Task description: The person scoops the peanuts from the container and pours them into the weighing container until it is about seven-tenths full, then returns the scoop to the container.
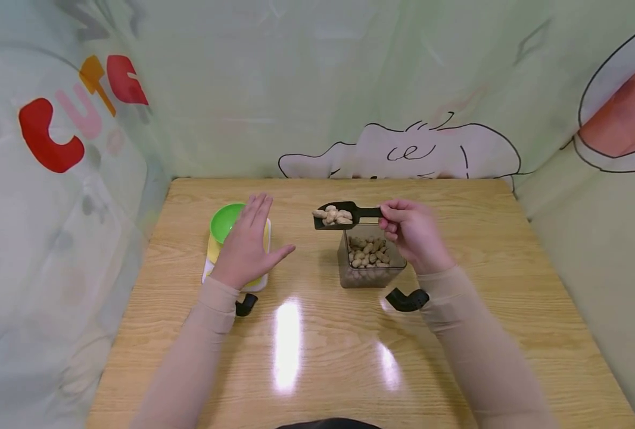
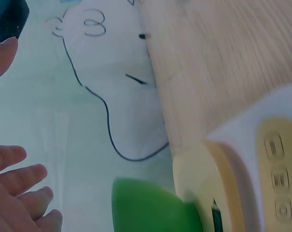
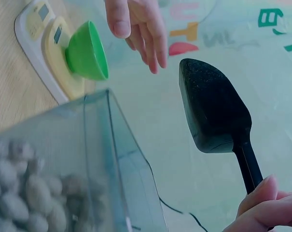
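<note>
While left fingers (image 1: 261, 213) spread empty, right fingers (image 1: 395, 214) pinch the scoop (image 1: 355, 211) by its handle (image 1: 370, 212).

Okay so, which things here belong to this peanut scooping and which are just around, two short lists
Seemingly part of the job:
- black scoop holding peanuts, in the right hand
- clear bin with more peanuts
- green bowl on what looks like a scale, near the left hand

Likely just around:
- printed sheeting
- wooden table, only as support
</note>
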Motion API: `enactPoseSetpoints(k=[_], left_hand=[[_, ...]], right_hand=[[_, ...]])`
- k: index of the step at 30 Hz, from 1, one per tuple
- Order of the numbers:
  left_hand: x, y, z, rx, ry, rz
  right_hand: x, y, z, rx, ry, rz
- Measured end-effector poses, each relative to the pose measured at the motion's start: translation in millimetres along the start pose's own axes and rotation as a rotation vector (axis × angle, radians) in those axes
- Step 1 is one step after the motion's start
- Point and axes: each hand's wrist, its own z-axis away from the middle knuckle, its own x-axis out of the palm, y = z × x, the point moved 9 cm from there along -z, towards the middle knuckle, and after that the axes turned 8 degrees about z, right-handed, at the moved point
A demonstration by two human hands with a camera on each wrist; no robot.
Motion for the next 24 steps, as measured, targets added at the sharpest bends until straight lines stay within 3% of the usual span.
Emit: enactPoseSetpoints(k=[9, 24], left_hand=[[-14.4, -28.7, 12.5, -0.105, 0.011, -0.003], [-26.4, -58.4, 25.4, -0.19, 0.058, -0.02]], right_hand=[[37, 1, -11.7, -0.001, -0.016, 0.051], [83, 12, -26.8, -0.002, -0.033, 0.097]])
